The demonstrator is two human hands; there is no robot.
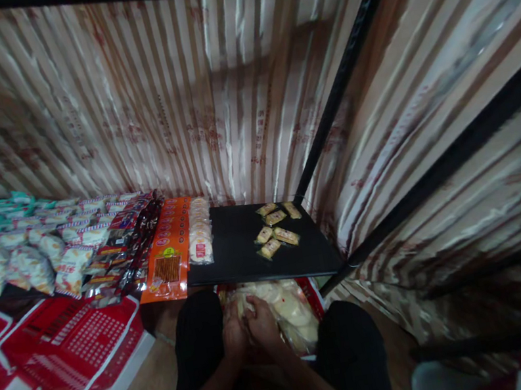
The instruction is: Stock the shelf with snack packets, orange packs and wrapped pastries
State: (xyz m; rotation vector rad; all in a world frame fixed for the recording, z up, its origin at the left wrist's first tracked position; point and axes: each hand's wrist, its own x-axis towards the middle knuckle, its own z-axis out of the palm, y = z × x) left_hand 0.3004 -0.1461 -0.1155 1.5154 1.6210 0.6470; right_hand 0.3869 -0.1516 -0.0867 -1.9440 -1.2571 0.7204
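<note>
My left hand (234,330) and my right hand (263,322) are close together between my knees, over the left part of an open carton. Both have their fingers curled in, and something pale shows between them, too dim and small to make out. Below and to the right of the hands, the carton holds pale round snacks in clear plastic (293,308). Just beyond the carton is a black shelf board (236,242). Several small yellowish wrapped snack bars (286,236) lie loosely on its right half.
Left along the shelf are a clear pack of white round snacks (200,232), an orange packet (170,246), dark packets (122,248) and puffed white bags (33,267). Red-covered white cartons (75,342) stand at left. Black posts (337,89) and striped sheeting (150,107) enclose the shelf.
</note>
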